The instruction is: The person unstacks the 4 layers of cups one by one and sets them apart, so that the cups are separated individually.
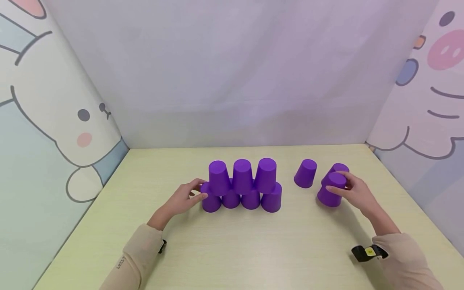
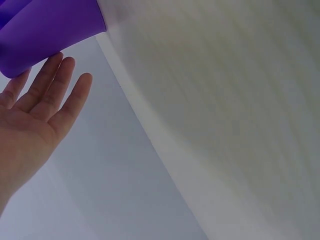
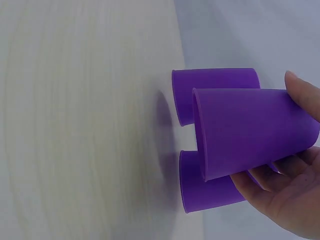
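Observation:
My right hand (image 1: 359, 196) grips an upside-down purple cup (image 3: 250, 132) near its base, thumb on one side and fingers on the other. In the right wrist view the cup's rim hangs apart from the tabletop, over a shadow. My left hand (image 1: 182, 200) is beside the stacked purple cups, its fingers straight and fingertips at the leftmost lower cup (image 1: 211, 204). That stack has a lower row of several upside-down cups, with three more bridging them, including the middle upper cup (image 1: 242, 177). The left wrist view shows the left hand (image 2: 35, 117) with fingers spread against purple cup walls.
Right of the stack, a single purple cup (image 1: 305, 174) stands upside down. Another purple cup (image 1: 340, 167) is partly hidden behind the held one. The pale wooden table (image 1: 232, 253) meets a grey back wall (image 1: 232, 80), with cartoon-printed panels at both sides.

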`<state>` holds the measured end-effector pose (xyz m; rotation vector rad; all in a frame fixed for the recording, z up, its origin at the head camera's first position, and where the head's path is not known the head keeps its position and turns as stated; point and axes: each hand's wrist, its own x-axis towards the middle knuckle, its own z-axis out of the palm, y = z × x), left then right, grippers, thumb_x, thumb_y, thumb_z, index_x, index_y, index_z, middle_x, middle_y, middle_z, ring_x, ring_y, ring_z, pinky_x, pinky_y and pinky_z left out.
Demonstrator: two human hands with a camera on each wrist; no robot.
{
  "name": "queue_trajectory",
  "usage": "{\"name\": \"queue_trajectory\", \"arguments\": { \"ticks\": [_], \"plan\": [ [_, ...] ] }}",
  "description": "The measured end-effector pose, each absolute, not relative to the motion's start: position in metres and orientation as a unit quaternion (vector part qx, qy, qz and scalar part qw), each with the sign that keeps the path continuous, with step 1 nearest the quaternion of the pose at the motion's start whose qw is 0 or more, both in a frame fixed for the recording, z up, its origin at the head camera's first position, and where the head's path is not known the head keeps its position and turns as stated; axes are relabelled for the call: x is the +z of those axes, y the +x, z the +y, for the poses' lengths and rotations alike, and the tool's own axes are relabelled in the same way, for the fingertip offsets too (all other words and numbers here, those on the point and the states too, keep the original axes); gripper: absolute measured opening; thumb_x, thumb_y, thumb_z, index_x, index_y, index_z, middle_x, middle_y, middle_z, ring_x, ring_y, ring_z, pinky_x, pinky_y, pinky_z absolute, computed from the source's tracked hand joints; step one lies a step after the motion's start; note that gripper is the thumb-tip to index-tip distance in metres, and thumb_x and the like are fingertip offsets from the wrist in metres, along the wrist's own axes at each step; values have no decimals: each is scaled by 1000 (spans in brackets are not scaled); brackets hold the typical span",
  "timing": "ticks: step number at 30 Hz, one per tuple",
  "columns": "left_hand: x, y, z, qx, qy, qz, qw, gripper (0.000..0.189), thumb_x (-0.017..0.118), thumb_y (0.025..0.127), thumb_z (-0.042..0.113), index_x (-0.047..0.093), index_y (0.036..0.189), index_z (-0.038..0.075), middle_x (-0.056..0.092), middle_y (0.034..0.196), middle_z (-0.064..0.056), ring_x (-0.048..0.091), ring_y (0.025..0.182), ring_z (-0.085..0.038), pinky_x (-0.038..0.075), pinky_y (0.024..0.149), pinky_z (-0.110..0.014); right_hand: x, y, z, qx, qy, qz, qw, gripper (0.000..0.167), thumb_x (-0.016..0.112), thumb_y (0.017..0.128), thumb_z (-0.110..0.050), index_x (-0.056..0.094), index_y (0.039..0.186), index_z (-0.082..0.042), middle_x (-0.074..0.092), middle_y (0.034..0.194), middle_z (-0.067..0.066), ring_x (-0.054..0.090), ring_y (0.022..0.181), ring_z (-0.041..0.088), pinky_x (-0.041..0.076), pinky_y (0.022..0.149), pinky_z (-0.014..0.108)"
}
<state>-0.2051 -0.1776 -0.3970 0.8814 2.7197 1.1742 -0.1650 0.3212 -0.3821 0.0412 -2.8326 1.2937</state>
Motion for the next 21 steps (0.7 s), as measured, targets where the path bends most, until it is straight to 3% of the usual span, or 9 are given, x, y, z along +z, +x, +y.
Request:
{"name": "queue_trajectory", "arguments": {
  "ticks": [9, 15, 21],
  "plan": [
    [-396, -205, -178, 377, 283, 881, 28, 35, 57, 91, 25, 51, 120, 6, 62, 107, -8, 58, 96, -23, 47, 74, -34, -392, -167, 322, 425, 5, -905, 15, 63, 64, 85, -31, 38, 129, 6, 45, 123, 32, 46, 111, 43, 45, 84, 39],
    [-396, -204, -178, 378, 281, 882, 30, 35, 57, 91, 25, 51, 120, 6, 62, 106, -8, 58, 96, -23, 47, 75, -34, -397, -166, 324, 425, 6, -905, 16, 63, 65, 85, -31, 38, 128, 6, 46, 123, 30, 46, 112, 42, 41, 73, 14],
    [-397, -204, -178, 381, 278, 881, 32, 36, 57, 91, 26, 51, 120, 6, 62, 108, -8, 58, 97, -23, 47, 75, -34, -396, -165, 325, 418, 11, -908, 10, 68, 65, 84, -33, 36, 130, 8, 45, 123, 31, 46, 111, 42, 43, 75, 19]
  ]
}}
